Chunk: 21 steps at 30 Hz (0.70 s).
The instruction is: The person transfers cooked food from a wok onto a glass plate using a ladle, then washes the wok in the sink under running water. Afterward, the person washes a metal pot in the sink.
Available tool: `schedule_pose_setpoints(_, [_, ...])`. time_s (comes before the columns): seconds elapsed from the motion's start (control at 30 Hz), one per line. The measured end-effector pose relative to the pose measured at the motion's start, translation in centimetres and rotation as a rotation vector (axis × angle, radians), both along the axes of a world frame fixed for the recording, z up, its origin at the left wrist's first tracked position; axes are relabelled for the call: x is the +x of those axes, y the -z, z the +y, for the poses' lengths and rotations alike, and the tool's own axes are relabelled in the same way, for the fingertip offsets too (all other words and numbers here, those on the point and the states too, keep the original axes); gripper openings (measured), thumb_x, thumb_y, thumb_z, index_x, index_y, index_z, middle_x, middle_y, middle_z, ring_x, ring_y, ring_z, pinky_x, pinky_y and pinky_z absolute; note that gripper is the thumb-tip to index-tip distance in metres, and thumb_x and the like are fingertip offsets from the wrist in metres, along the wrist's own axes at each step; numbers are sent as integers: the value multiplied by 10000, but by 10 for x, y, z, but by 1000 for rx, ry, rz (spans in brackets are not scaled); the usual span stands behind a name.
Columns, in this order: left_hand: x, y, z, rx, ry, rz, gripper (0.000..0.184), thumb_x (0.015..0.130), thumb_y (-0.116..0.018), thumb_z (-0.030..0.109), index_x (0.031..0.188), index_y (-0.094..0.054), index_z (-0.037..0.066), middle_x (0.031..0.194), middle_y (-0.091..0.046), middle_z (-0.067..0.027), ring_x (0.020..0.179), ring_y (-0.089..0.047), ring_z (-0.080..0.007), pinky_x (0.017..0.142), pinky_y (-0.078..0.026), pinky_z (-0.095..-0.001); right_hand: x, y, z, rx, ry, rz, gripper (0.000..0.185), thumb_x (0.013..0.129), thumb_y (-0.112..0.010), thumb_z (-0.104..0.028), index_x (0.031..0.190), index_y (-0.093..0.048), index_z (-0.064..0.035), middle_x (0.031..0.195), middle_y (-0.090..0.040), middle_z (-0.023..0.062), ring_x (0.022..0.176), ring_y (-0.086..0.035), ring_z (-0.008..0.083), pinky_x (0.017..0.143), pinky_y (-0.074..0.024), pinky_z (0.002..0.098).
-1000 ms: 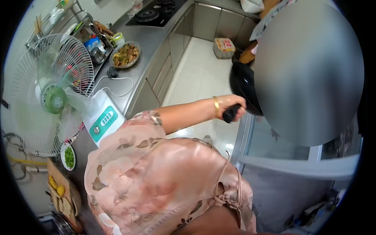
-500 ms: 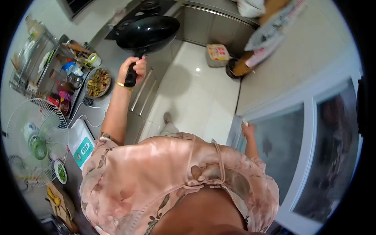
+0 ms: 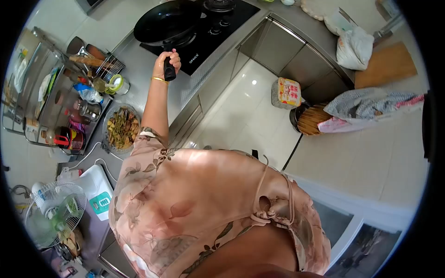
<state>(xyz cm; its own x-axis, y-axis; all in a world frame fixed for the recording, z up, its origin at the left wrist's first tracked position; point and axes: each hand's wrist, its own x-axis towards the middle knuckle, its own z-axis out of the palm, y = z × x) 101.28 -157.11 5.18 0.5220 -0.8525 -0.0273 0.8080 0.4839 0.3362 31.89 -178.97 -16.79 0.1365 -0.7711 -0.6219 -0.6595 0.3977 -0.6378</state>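
Note:
My left hand (image 3: pixel 167 65) is closed around the black handle of a wok (image 3: pixel 168 24). The wok is over the left part of the black gas hob (image 3: pixel 197 58); whether its base touches the burner I cannot tell. Its dark inside faces up and looks shiny. A yellow bangle (image 3: pixel 160 79) circles my left wrist. Nearest to that forearm on the counter is a bowl of cooked food (image 3: pixel 122 127), with brown and green pieces. My right hand does not show; the patterned top hides that side.
A wire rack (image 3: pixel 60 106) of bottles and jars lines the left wall. Below it stand a white device (image 3: pixel 96 192) and a fan (image 3: pixel 58 213). On the floor by the cabinets are a tub (image 3: pixel 286 93) and a dark pot (image 3: pixel 299 116). A sliding door (image 3: pixel 345 243) is lower right.
My left hand has carried the wok forward to over the hob. My right hand, by the sliding door before, has gone out of view. The view has turned and moved closer to the hob.

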Motion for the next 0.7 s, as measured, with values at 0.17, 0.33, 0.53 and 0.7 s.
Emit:
schedule_pose_setpoints(0.17, [28, 39, -26, 26, -122, -87, 166, 808, -444, 78, 947, -479, -6, 655, -407, -10, 500, -367, -86, 464, -330, -223, -8, 61, -115, 67, -150, 218, 425, 795, -526, -368, 1055, -528, -32, 966, -528, 92, 848, -511, 188, 705, -385, 334])
schedule_pose_setpoints(0.33, [61, 52, -34, 274, -147, -367, 219, 786, -517, 193, 929, -453, 41, 529, -317, 48, 412, -286, -54, 406, -258, -195, 3, 134, -270, -722, -1524, 739, 590, 859, -372, -519, 1226, -450, -63, 1269, -455, 131, 1125, -471, 252, 942, -352, 388])
schedule_pose_setpoints(0.53, [63, 63, -23, -87, -518, -177, 872, 777, -486, 554, 1305, -231, -92, 1242, -421, -229, 975, -522, -275, 834, -451, -349, 227, -8, -343, -30, -522, 108, 577, 747, -560, -512, 900, -619, 41, 750, -635, 146, 695, -600, 244, 670, -465, 343])
schedule_pose_setpoints(0.7, [78, 61, -15, -184, -849, 72, 962, 731, -395, 649, 1265, -259, -140, 1271, -374, -292, 1027, -513, -358, 875, -437, -398, 241, -15, -362, 97, -464, 266, 602, 751, -494, -578, 803, -651, 0, 749, -630, 172, 704, -607, 274, 680, -470, 346])
